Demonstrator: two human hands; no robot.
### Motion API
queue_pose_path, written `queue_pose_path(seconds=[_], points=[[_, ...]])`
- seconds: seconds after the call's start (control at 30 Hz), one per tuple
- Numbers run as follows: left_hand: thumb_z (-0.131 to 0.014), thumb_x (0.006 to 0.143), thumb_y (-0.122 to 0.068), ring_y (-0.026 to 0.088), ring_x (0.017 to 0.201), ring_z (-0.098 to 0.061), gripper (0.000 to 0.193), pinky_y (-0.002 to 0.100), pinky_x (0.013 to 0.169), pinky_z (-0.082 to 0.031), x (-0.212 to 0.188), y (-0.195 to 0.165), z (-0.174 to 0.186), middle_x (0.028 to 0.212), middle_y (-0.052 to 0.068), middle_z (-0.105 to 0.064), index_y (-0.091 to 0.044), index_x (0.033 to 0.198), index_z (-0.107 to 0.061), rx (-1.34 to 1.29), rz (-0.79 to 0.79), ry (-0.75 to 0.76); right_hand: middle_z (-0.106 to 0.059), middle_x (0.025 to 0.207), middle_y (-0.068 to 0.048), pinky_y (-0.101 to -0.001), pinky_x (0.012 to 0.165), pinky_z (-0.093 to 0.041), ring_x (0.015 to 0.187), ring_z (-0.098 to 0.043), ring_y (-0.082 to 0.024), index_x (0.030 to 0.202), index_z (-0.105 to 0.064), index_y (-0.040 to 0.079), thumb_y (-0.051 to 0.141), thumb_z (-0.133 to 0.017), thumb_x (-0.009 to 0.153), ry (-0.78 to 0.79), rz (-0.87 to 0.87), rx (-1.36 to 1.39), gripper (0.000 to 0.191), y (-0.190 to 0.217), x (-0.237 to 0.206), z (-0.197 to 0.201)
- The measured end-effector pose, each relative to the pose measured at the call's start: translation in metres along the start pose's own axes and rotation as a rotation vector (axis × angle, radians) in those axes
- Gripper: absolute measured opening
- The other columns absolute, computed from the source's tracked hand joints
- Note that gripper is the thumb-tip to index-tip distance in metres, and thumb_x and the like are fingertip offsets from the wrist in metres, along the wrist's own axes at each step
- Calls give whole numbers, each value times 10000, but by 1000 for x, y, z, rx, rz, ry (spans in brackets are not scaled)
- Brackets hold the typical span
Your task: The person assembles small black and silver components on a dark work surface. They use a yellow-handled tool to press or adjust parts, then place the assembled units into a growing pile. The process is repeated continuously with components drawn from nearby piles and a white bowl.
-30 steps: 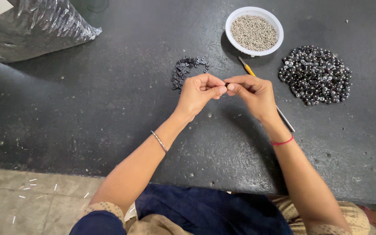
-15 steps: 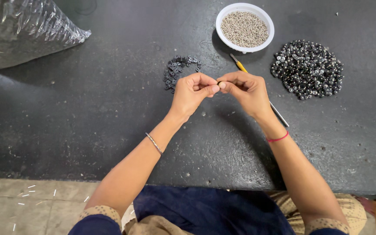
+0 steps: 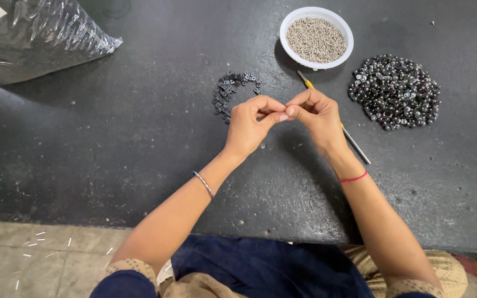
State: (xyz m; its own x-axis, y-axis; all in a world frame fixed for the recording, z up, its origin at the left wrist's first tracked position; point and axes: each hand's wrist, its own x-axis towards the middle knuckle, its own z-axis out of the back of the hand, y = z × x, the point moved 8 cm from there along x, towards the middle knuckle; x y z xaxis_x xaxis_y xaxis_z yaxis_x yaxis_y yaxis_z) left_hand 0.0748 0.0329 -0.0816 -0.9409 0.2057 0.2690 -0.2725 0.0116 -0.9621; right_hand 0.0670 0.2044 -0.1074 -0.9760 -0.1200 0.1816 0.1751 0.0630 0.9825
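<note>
Pinching something too small to tell, both hands' (image 3: pixel 285 118) grips meet above a yellow-handled tool (image 3: pixel 354 146), bead heap (image 3: pixel 396 91) beside

white bowl (image 3: pixel 344 32), black table (image 3: pixel 111 143), red wrist thread (image 3: pixel 353 177)

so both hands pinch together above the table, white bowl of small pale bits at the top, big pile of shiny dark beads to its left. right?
Not quite. In the head view the shiny dark bead pile lies right of the white bowl. The left hand and right hand do pinch together.
</note>
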Motion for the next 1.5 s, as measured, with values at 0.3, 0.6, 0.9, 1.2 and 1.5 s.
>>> queue_pose_path(seconds=[0.3, 0.6, 0.9, 1.2, 1.5], points=[[-784, 874, -41, 64, 781, -723, 63, 226, 702, -573, -1, -3, 1, 848, 29, -775, -12, 903, -737, -1, 14, -8, -715, 900, -15, -230, 758, -530, 821, -636, -57, 960, -670, 26, 34, -754, 949, -51, 25, -82, 85, -5, -1, -3], [-771, 887, -27, 62, 812, -719, 49, 226, 726, -573, 1, 1, -4, 860, 30, -775, -9, 905, -729, -56, 20, 7, -698, 879, 0, -223, 732, -515, 790, -611, -50, 929, -642, 44, 48, -736, 959, -77, 50, -61, 98, -1, -2, -4], [-758, 928, -48, 70, 889, -733, 134, 222, 812, -593, -6, -5, -24, 963, 28, -782, -31, 1056, -723, -148, 32, 117, -661, 854, 30, -217, 702, -477, 771, -566, -42, 928, -631, 52, 74, -740, 982, -113, 25, -79, 123, 19, -17, 8], [-736, 924, -97, 111, 752, -735, 110, 268, 704, -579, 6, -15, 81, 875, 46, -797, -61, 1025, -760, 298, -33, -354, -633, 1019, -87, -305, 796, -510, 870, -614, -159, 996, -694, -1, -65, -787, 952, -608, 456, -1041, 120, 95, -56, 160], [-771, 880, -88, 205, 808, -713, 85, 341, 731, -554, -16, -26, 63, 888, 48, -727, -83, 965, -766, 596, -144, -292, -602, 1062, -104, -313, 795, -519, 908, -621, -184, 1064, -734, 13, -57, -757, 1041, -423, 470, -1027, 77, 86, -64, 119]])
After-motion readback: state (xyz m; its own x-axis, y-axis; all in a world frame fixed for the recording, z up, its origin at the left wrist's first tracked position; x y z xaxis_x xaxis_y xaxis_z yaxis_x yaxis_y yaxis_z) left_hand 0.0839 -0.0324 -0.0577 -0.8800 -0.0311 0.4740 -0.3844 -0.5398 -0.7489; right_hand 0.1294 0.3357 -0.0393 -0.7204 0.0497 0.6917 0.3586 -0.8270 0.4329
